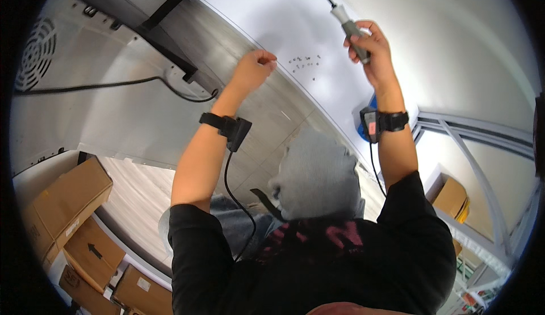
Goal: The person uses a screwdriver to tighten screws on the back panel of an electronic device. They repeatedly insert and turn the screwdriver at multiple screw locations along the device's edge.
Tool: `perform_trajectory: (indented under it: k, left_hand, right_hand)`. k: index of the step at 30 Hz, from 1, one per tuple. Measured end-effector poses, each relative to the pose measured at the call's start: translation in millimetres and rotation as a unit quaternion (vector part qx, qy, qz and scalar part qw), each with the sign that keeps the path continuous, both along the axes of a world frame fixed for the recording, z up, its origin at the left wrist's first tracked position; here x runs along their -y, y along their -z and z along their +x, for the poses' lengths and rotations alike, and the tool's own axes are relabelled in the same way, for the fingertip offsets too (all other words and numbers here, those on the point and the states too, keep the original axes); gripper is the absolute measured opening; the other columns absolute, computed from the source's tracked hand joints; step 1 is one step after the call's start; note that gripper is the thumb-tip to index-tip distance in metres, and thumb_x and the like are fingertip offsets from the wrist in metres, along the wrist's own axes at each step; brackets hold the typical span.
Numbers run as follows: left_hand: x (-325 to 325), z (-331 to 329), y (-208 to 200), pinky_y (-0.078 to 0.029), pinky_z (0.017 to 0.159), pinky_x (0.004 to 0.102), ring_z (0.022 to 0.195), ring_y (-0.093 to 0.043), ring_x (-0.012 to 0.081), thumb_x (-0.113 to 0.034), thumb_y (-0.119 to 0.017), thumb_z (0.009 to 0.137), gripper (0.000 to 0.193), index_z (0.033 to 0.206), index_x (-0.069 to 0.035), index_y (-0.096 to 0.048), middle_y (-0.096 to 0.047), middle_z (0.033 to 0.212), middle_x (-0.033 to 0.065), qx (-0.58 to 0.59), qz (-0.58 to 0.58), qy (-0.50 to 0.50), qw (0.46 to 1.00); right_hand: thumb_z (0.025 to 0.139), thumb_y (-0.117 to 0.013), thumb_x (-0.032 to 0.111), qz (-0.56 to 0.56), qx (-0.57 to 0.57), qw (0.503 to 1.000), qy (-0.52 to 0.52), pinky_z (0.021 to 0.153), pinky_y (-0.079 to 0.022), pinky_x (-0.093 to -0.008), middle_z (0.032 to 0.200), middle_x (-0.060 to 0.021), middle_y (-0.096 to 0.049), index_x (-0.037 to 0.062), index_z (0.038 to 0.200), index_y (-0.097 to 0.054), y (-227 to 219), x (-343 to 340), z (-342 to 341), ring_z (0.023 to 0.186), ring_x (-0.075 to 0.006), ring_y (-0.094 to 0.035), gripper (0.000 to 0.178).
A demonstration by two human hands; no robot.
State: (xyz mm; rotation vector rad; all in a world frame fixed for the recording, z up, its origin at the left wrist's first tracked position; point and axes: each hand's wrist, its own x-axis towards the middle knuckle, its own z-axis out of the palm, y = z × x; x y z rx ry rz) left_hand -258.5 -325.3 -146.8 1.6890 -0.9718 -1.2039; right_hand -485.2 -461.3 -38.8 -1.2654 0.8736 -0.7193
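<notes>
My right hand (379,53) is wrapped round the grey handle of a screwdriver (351,30), whose dark shaft points up and left past the top edge of the view. Below and left of it, several small screws (308,59) lie scattered on a white tabletop (244,2). At the table's near edge, my left hand (253,72) has its thumb and fingertips pinched together, close to the screws. Whatever may be between those fingertips is too small to make out.
A large grey metal casing (113,71) with a round vent and a black cable (113,88) stands at the left. Cardboard boxes (93,249) are stacked at lower left. A metal shelf frame (479,173) rises at right, and a blue object (363,136) sits behind my right wrist.
</notes>
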Motion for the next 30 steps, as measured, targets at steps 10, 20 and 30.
perform_trajectory:
  k: [10, 20, 30]
  left_hand:
    - [31, -89, 117, -0.05, 0.066, 0.0324, 0.07, -0.058, 0.0204, -0.006, -0.071, 0.075, 0.028, 0.101, -0.003, -0.063, -0.06, 0.086, 0.0084, 0.133, -0.065, -0.104, 0.983]
    - [40, -88, 125, -0.049, 0.058, 0.0278, 0.065, -0.059, 0.0163, -0.006, -0.068, 0.08, 0.009, 0.083, 0.001, -0.064, -0.063, 0.076, 0.0092, 0.192, -0.07, -0.147, 0.968]
    - [-41, 6, 20, -0.056, 0.075, 0.0287, 0.084, -0.063, 0.0196, -0.015, -0.054, 0.093, 0.013, 0.093, -0.002, -0.058, -0.064, 0.092, 0.0099, -0.519, -0.155, -0.382, 0.749]
  right_hand:
    - [0.075, -0.061, -0.001, 0.108, -0.005, 0.994, 0.023, 0.047, -0.039, -0.0239, 0.076, -0.0079, -0.059, 0.0052, 0.104, -0.049, 129, -7, -63, 0.054, -0.0126, -0.053, 0.032]
    - [0.072, -0.064, 0.003, 0.098, 0.012, 0.995, 0.001, 0.049, -0.039, -0.023, 0.078, -0.0071, -0.059, 0.0055, 0.107, -0.048, 127, -4, -71, 0.056, -0.0117, -0.053, 0.038]
    - [0.069, -0.067, -0.002, 0.043, -0.013, 0.968, -0.248, 0.065, -0.043, -0.0212, 0.087, -0.0036, -0.063, 0.0028, 0.1, -0.059, 126, -12, 15, 0.074, -0.0089, -0.056, 0.033]
